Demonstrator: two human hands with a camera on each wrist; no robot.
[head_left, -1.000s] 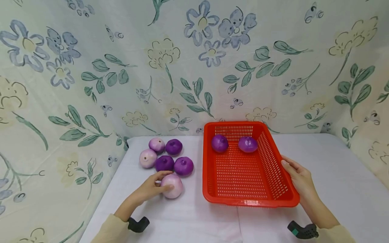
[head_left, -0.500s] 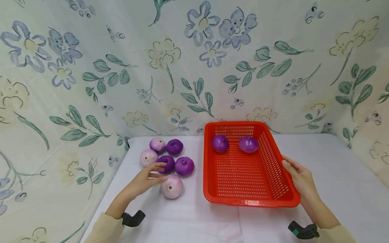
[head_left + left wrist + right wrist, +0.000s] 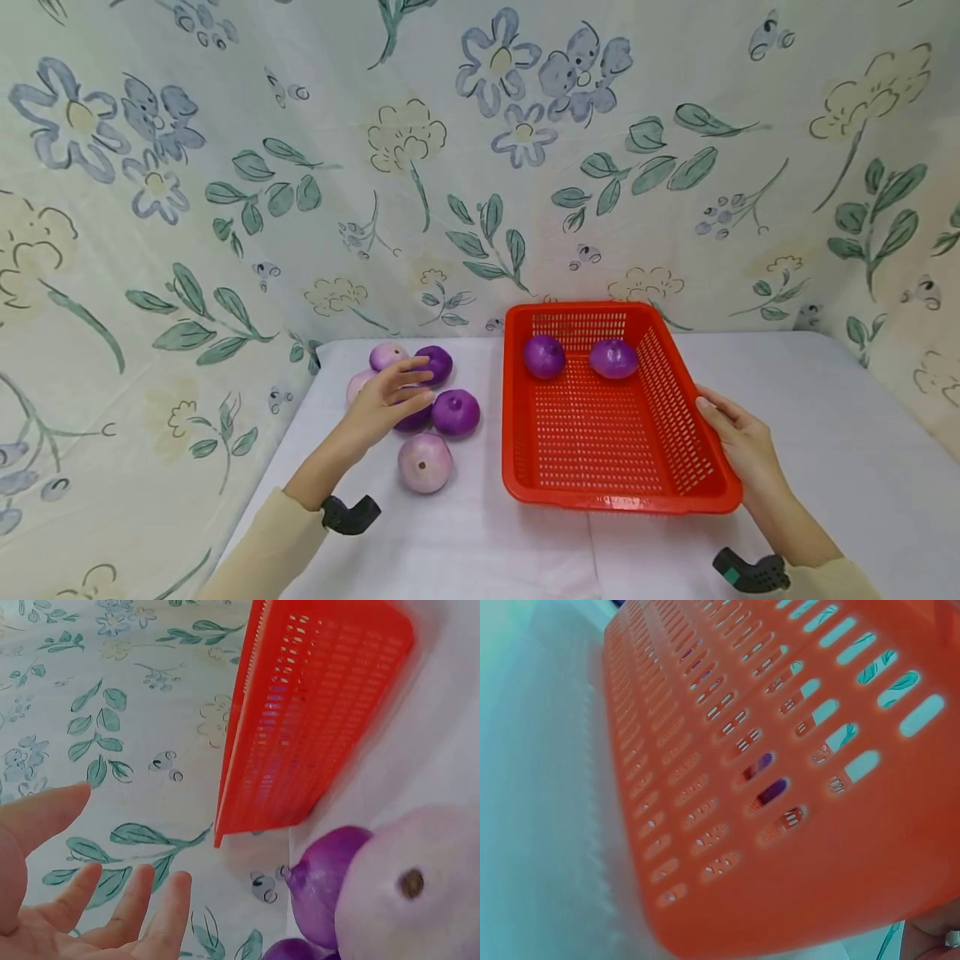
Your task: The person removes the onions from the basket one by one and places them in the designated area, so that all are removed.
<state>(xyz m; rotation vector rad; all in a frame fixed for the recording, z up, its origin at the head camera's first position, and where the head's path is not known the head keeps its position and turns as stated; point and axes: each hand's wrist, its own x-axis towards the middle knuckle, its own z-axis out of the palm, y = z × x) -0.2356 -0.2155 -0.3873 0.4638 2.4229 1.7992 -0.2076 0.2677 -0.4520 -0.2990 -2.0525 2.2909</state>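
A red basket (image 3: 517, 400) stands on the white table with two purple onions (image 3: 543, 356) (image 3: 613, 358) at its far end. My left hand (image 3: 390, 398) hovers with spread fingers (image 3: 112, 915) over a cluster of onions left of the basket and holds nothing. Under it lie a dark purple onion (image 3: 437, 363), a purple onion (image 3: 455, 412) and a pale one (image 3: 385, 355); others are partly hidden. A pale pink onion (image 3: 425, 462) (image 3: 412, 892) lies nearest me, apart from the hand. My right hand (image 3: 731, 433) rests flat against the basket's right rim (image 3: 780, 787).
A floral cloth (image 3: 480, 167) hangs behind and along both sides of the table (image 3: 825, 417). Bare white tabletop lies right of the basket and along the front edge.
My left hand has left the pale pink onion near me and moved up and away over the farther onions, its fingers spread. The right hand and basket have stayed put.
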